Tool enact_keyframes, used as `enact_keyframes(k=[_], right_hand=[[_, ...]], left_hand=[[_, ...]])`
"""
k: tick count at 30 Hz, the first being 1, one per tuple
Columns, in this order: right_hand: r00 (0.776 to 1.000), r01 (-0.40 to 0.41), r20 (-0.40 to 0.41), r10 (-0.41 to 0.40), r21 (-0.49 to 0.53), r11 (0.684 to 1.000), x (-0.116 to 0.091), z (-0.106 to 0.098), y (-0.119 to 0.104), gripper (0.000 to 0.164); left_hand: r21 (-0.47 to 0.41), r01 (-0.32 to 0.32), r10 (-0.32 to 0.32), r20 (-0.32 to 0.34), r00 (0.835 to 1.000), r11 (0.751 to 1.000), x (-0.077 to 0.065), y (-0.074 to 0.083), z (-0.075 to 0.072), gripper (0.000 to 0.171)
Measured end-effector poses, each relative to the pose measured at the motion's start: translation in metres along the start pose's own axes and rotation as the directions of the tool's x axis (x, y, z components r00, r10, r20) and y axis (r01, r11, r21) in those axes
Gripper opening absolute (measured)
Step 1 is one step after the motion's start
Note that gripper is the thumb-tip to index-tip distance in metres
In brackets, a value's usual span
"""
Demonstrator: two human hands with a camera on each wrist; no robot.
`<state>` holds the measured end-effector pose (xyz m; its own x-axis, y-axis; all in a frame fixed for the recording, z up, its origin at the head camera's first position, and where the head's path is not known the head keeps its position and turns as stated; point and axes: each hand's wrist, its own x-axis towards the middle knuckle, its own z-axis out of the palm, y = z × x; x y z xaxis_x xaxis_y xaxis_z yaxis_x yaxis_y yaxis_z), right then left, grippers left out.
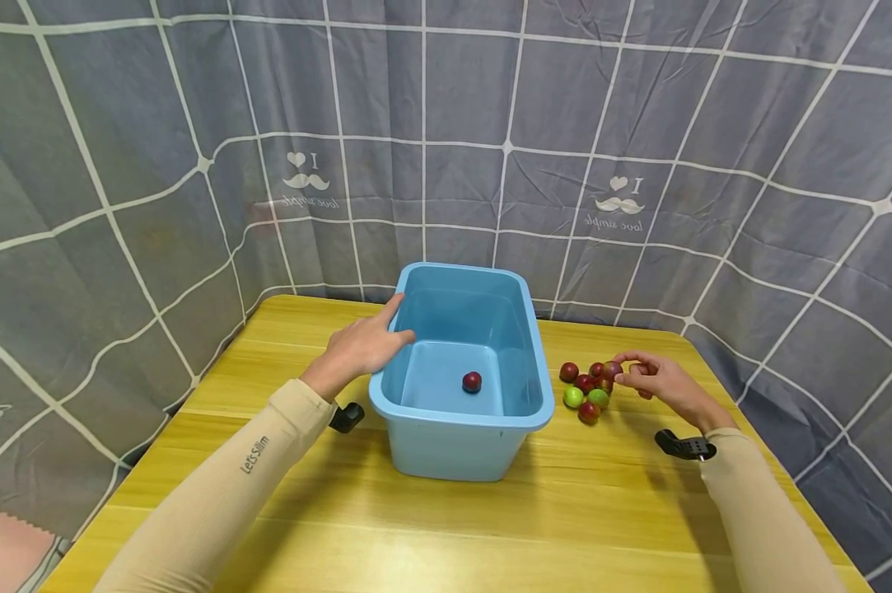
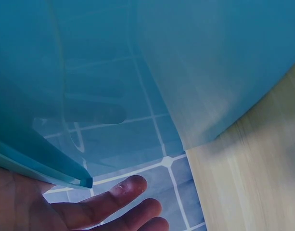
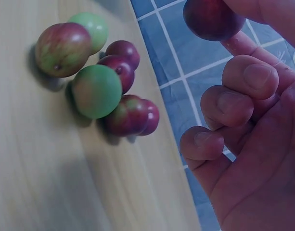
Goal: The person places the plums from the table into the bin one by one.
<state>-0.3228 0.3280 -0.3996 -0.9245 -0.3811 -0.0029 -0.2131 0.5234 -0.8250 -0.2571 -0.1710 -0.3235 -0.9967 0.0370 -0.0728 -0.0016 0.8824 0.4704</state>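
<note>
grip: your r hand (image 1: 666, 383) pinches one dark red fruit (image 3: 212, 21) btwn thumb & forefinger; other three fingers curl toward palm, nothing in them. your l hand (image 1: 360, 344) rests at l rim of blue tub (image 1: 446, 449), thumb over inner side, visible fingers fairly straight along outside; can't tell how hard it bears on the rim.

location: pinched fruit is at far r edge of the loose cluster, r of tub. r wrist view has it apart from the others, prob. off the table (image 1: 327, 535). seven more lie in the cluster, mostly touching or close: two green, e.g. green fruit (image 1: 573, 397), rest red or mottled, e.g. mottled fruit (image 3: 63, 50). one red fruit (image 1: 471, 381) sits alone on tub floor. gray curtain (image 1: 464, 198) w/ white grid behind.

step (judgement): you look to be at the pick, i.e. separating one fruit from the group; most fruit still outside tub.

next move calls for (judgement): keep pinch snug, lift w/o nudging neighbors, clear r rim if you cross to tub, l hand steadying. smooth round skin could slip; low release would limit bounce.
</note>
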Motion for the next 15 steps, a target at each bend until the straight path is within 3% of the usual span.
enact_keyframes(k=[7, 15], right_hand=[[1.000, 0.022, 0.012, -0.022, 0.006, 1.000, 0.007, -0.007, -0.017, 0.041], [0.995, 0.099, 0.024, -0.098, -0.037, 0.994, 0.014, -0.012, -0.037, 0.037]], left_hand=[[-0.001, 0.000, 0.000, 0.002, 1.000, 1.000, 0.000, 0.000, 0.000, 0.080], [0.003, 0.000, 0.000, 0.002, 1.000, 1.000, 0.000, 0.000, 0.001, 0.080]])
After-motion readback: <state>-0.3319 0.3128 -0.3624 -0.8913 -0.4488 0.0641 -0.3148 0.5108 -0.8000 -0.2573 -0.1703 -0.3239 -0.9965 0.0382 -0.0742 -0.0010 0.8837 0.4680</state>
